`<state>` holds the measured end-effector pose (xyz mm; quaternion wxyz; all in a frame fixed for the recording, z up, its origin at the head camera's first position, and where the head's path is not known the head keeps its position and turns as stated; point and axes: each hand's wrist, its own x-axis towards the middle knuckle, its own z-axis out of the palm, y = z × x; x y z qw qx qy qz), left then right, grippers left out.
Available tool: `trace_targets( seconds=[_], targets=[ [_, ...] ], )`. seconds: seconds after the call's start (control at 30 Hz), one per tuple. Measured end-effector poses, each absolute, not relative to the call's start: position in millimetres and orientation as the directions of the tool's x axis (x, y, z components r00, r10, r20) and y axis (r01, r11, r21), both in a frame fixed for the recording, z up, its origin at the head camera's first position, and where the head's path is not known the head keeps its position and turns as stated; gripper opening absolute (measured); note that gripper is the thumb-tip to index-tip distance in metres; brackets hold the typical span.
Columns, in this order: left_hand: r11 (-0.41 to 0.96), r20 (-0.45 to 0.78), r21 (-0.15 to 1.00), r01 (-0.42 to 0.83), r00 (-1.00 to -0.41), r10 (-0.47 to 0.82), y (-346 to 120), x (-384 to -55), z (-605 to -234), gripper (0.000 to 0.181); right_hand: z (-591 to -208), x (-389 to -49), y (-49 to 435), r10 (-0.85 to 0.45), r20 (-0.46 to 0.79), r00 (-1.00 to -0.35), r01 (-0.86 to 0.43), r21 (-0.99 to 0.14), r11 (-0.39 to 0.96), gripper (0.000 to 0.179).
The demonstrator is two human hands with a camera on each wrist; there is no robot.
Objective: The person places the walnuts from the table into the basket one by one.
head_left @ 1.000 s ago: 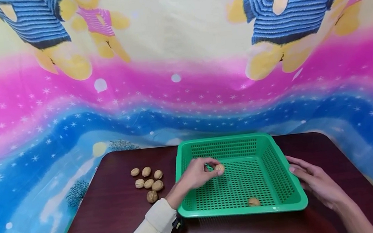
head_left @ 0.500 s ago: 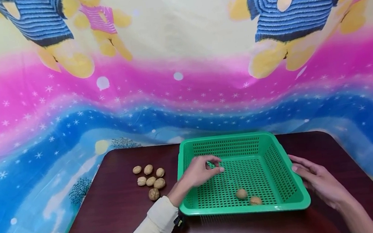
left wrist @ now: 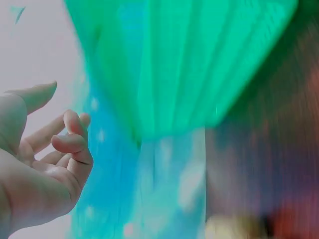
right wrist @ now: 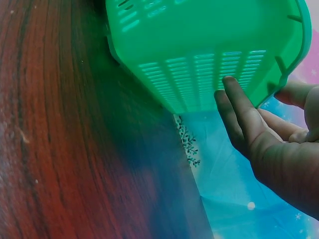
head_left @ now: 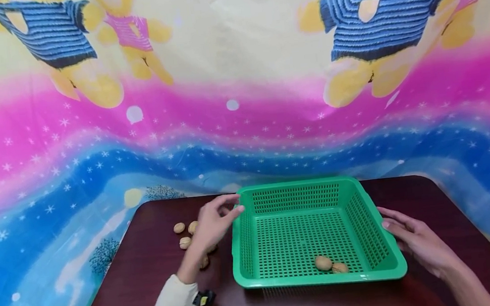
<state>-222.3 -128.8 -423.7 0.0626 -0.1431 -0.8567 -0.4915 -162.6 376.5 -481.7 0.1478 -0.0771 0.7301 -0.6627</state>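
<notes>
A green plastic basket [head_left: 308, 283] with slotted walls stands on the table. Two walnuts [head_left: 323, 263] lie side by side on its floor near the front wall. My left hand [head_left: 212, 226] is in the air just left of the basket, thumb and fingers apart and holding nothing; the left wrist view shows the same bare hand [left wrist: 50, 164]. Several more walnuts [head_left: 179, 227] lie on the table, partly hidden behind that hand. My right hand [head_left: 420, 242] touches the basket's right side. In the right wrist view its fairly straight fingers [right wrist: 244, 109] rest against the outer wall, thumb at the rim.
The dark wooden table [head_left: 121, 295] has its back edge just behind the basket. A printed cloth [head_left: 243, 138] with bears and snowflakes hangs behind it. A black strap [head_left: 204, 298] sits at the left wrist by the light sleeve [head_left: 171, 305].
My left hand has let go of a walnut into the basket, then moved left out over the rim. That walnut has rolled forward against the other. My right hand has stayed at the basket's side.
</notes>
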Motion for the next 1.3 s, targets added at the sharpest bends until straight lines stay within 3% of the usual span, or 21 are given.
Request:
trace_targets(
  seconds=[0.27, 0.53, 0.73, 0.97, 1.3],
  targets=[
    [0.59, 0.173, 0.796, 0.135, -0.985, -0.007, -220, -223, -432, 0.043, -481, -164, 377, -0.299, -0.166, -0.94, 0.13, -0.982, 0.137, 0.07],
    [0.647, 0.102, 0.763, 0.015, -0.99, -0.098, -271, -227, -450, 0.047, -483, -163, 378, -0.334, -0.145, -0.932, 0.118, -0.988, 0.099, 0.067],
    [0.689, 0.07, 0.724, -0.03, -0.991, -0.116, -289, -240, -470, 0.045, -482, -163, 378, -0.309, -0.166, -0.936, 0.133, -0.983, 0.124, 0.069],
    [0.765, 0.016, 0.644, -0.019, -0.999, -0.038, -292, -250, -492, 0.048, -483, -160, 380, -0.307, -0.154, -0.939, 0.126, -0.986, 0.109, 0.069],
    [0.808, -0.025, 0.588, -0.033, -0.999, -0.023, -293, -248, -498, 0.034, -481, -160, 376, -0.323, -0.1, -0.941, 0.074, -0.993, 0.094, 0.068]
  ],
)
